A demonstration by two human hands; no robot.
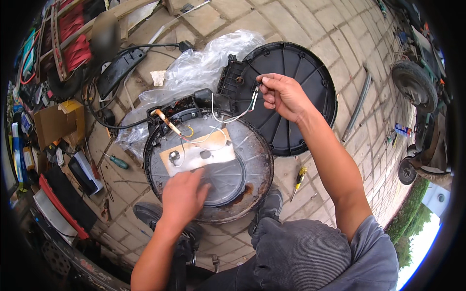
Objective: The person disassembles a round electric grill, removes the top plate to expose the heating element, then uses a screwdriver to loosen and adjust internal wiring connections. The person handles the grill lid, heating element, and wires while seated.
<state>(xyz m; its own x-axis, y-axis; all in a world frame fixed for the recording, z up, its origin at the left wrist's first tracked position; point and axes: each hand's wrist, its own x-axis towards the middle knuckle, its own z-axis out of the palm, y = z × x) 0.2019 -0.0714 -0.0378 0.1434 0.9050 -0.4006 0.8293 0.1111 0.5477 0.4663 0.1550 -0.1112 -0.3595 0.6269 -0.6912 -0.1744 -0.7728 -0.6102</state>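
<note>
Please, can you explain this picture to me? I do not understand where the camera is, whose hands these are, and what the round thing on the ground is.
The camera sits on a person's head and looks down, so the edges bend. Both arms are that person's own. The left hand presses on a round metal appliance base lying open on the paving stones. The right hand pinches thin wires that run from the base. Behind lie a black round cover and a clear plastic bag. Screwdrivers, green-handled and yellow-handled, lie beside it.
</note>
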